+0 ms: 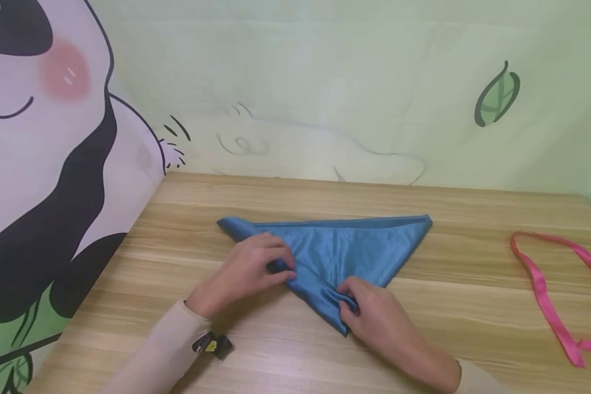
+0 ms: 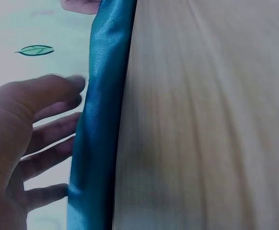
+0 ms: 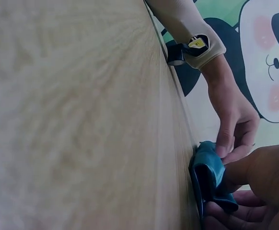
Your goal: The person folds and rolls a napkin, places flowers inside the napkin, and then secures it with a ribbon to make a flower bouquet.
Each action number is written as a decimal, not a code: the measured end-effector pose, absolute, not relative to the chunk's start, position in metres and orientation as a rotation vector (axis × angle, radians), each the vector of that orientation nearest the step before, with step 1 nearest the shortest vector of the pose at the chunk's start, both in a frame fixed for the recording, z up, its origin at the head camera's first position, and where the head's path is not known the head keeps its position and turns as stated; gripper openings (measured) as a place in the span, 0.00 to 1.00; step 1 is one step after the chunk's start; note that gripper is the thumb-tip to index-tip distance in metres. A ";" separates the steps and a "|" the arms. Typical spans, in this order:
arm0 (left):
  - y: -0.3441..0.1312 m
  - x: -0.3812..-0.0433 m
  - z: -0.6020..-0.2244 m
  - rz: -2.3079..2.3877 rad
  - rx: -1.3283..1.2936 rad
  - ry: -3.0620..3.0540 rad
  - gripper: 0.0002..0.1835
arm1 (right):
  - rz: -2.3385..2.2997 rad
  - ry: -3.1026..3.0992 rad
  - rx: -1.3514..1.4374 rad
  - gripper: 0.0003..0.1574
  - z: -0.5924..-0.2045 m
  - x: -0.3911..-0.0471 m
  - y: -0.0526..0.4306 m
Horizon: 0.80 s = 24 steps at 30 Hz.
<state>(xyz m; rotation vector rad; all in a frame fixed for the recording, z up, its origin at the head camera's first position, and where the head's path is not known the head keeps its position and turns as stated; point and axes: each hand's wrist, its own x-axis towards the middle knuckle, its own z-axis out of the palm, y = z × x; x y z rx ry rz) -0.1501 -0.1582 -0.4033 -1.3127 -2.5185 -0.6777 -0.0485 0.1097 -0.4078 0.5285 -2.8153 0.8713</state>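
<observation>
A shiny blue cloth (image 1: 359, 249), folded to a triangle, lies with its long edge toward the wall and its tip toward me. Its left side is rolled over into a narrow fold. My right hand (image 1: 386, 323) pinches that fold near the tip between thumb and fingers. In the right wrist view, the cloth's end (image 3: 209, 170) forms a loose loop by the right hand (image 3: 261, 191). Farther up the fold is my left hand (image 1: 251, 262). The left wrist view shows this left hand (image 2: 29, 124) with fingers spread and fingertips right at the rolled edge (image 2: 101, 100).
A pink ribbon (image 1: 542, 290) lies in a loose loop at the table's right. The wooden table (image 1: 448, 350) meets a pale green wall covering (image 1: 325, 65) printed with a panda (image 1: 24, 137). A small black device (image 1: 212, 345) sits at the left cuff.
</observation>
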 end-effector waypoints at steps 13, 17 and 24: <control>-0.158 -0.149 -0.407 -0.699 -1.444 -2.633 0.06 | 0.667 -2.714 0.694 0.17 -0.409 -0.049 0.114; -0.157 -0.146 -0.407 -0.690 -1.474 -2.653 0.06 | 0.654 -2.626 0.848 0.16 -0.412 -0.049 0.115; -0.159 -0.146 -0.405 -0.718 -1.489 -2.759 0.12 | 0.627 -2.662 0.916 0.10 -0.411 -0.048 0.116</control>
